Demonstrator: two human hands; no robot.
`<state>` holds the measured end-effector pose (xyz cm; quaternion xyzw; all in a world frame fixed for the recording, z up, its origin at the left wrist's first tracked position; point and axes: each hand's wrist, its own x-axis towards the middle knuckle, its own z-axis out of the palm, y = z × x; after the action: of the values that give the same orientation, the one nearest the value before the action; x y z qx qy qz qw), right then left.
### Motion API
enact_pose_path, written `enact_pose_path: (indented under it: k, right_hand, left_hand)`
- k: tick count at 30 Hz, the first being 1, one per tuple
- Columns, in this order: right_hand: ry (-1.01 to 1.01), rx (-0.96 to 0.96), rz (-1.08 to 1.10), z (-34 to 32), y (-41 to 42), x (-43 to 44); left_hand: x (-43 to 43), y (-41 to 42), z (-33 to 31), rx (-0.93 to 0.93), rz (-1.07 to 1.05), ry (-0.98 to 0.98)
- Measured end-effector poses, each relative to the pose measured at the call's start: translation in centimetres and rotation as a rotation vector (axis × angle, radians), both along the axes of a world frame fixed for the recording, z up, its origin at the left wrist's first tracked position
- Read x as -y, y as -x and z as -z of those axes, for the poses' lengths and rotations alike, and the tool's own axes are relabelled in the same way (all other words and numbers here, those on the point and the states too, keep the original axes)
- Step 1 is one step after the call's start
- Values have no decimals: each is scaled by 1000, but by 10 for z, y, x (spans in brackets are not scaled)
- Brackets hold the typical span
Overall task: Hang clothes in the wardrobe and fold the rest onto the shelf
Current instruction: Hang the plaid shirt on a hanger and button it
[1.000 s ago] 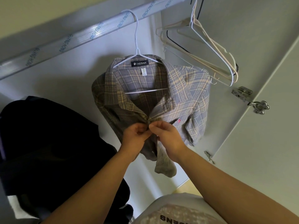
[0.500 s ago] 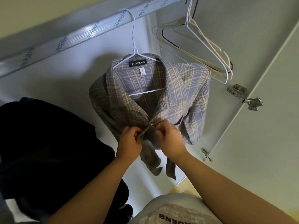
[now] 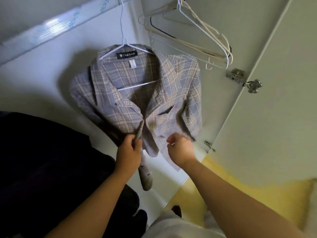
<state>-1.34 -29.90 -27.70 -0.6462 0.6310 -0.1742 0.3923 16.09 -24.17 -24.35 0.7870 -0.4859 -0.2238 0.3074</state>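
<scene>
Plaid shirt (image 3: pixel 171 86) hangs on rail (image 3: pixel 51 26), left hand (image 3: pixel 128 152) gripping its front; right hand (image 3: pixel 180 150) curled, hold unclear; dark clothes (image 3: pixel 42 160) at left seemingly await.

Shows a grey-and-cream plaid shirt (image 3: pixel 171 86) hanging on a white hanger (image 3: pixel 137 85) from the wardrobe rail (image 3: pixel 51 28), front outward. Has collar spread, front edges meeting mid-chest and parted below.

The left hand (image 3: pixel 128 152) pinches the plaid shirt (image 3: pixel 173 100) at its front edge, the right hand (image 3: pixel 180 149) curled alongside.
</scene>
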Motion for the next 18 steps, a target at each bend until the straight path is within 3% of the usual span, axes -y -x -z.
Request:
enact_pose_path:
  k: [14, 18]
  right_hand:
    - [-140, -89, -112, -13, -30, 8]
    - [-209, -41, -83, -16, -47, 12]
  left_hand:
    - [-25, 43, -54, -419, 13, 116]
    - [-33, 50, -75, -437, 35, 113]
